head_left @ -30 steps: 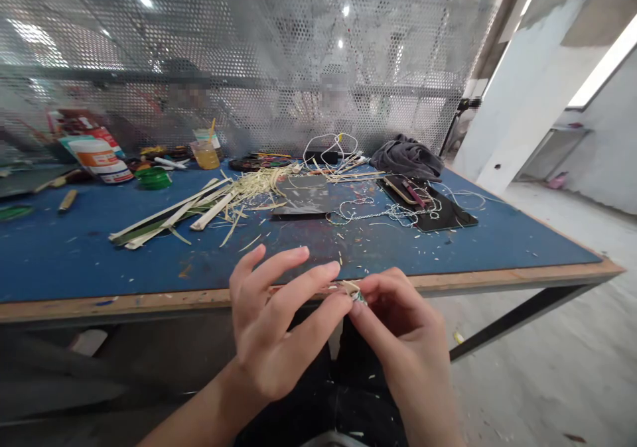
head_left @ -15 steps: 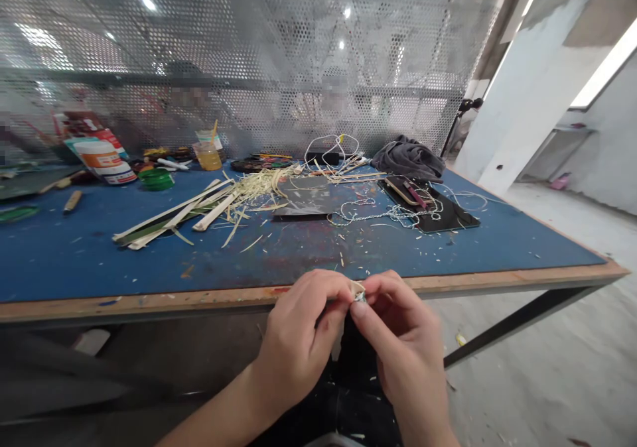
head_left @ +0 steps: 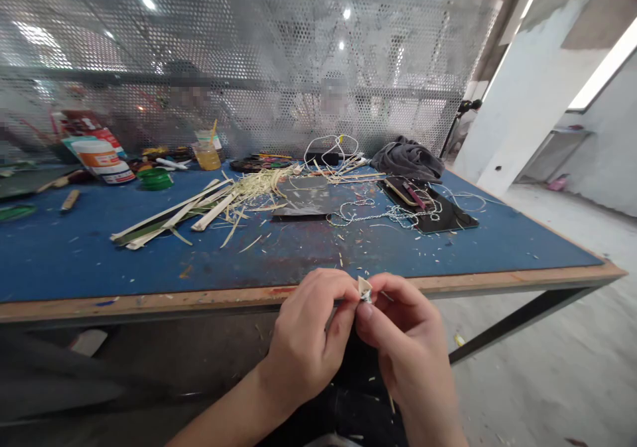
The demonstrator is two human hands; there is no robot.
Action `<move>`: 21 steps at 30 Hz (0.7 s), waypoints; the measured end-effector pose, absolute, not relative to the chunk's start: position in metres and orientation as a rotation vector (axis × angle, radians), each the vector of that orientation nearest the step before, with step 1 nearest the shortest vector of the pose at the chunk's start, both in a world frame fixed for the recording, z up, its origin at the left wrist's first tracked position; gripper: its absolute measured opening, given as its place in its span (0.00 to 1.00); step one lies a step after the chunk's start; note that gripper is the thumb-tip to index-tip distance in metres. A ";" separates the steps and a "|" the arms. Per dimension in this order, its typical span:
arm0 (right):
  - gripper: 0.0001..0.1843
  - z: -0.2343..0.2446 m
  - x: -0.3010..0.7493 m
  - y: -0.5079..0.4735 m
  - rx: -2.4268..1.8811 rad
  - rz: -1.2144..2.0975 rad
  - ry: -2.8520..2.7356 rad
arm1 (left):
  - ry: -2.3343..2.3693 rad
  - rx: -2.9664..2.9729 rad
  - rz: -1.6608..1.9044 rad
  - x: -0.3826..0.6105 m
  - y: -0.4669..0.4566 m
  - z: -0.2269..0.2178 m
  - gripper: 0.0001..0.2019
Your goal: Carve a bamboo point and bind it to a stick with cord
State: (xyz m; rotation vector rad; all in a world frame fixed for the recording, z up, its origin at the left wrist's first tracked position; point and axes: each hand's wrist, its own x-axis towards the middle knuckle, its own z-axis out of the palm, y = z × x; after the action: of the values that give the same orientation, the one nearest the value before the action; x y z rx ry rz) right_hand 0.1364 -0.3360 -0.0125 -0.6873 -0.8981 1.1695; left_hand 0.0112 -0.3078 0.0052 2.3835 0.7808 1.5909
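Observation:
Between my fingertips, just in front of the table's near edge, is a small pale piece [head_left: 364,284] that looks like wood or bamboo. Some white-and-dark cord [head_left: 367,297] shows at its lower part. My left hand [head_left: 311,334] pinches it from the left with thumb and index finger. From the right, my right hand [head_left: 405,334] closes thumb and index finger on the same piece. The fingers cover most of it, so its full shape is hidden.
On the blue table [head_left: 279,261] lie pale split strips [head_left: 213,215], shavings [head_left: 259,188], a grey sheet [head_left: 304,198] and loose speckled cord [head_left: 393,213]. A phone [head_left: 401,191] rests on a black sheet [head_left: 448,218]. Behind stand paint containers [head_left: 105,162], grey cloth [head_left: 408,160] and a perforated metal screen [head_left: 279,56].
Both hands have shifted slightly right with the small piece. More of its pale tip now shows above the fingers. The table things stay as they were.

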 end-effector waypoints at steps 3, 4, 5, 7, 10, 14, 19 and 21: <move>0.07 -0.011 0.135 -0.338 -0.766 1.000 -0.988 | 0.801 2.415 1.593 0.010 -0.308 0.006 0.09; 0.09 -0.010 0.135 -0.338 -0.800 0.908 -1.030 | 0.804 2.434 1.594 0.009 -0.308 0.008 0.09; 0.10 -0.009 0.134 -0.338 -0.836 0.804 -1.073 | 0.806 2.457 1.591 0.009 -0.308 0.009 0.09; 0.12 -0.009 0.132 -0.338 -0.894 0.608 -1.146 | 0.818 2.505 1.580 0.007 -0.308 0.012 0.09; 0.12 -0.010 0.130 -0.338 -0.938 0.457 -1.180 | 0.805 2.587 1.560 0.005 -0.306 0.016 0.10; 0.12 -0.014 0.128 -0.341 -0.938 0.529 -1.157 | 0.724 2.662 1.549 0.002 -0.301 0.017 0.09; 0.08 -0.016 0.128 -0.340 -0.785 0.978 -0.973 | 0.488 2.739 1.550 -0.004 -0.290 0.012 0.08; 0.06 -0.016 0.128 -0.339 -0.717 1.112 -0.882 | 0.443 2.748 1.556 -0.005 -0.287 0.011 0.09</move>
State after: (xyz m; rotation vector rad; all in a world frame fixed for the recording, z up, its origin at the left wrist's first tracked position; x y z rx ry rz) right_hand 0.1284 -0.3392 -0.0162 -0.7167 -0.8822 1.1124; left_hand -0.0054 -0.2869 0.0107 2.7477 0.4430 1.5563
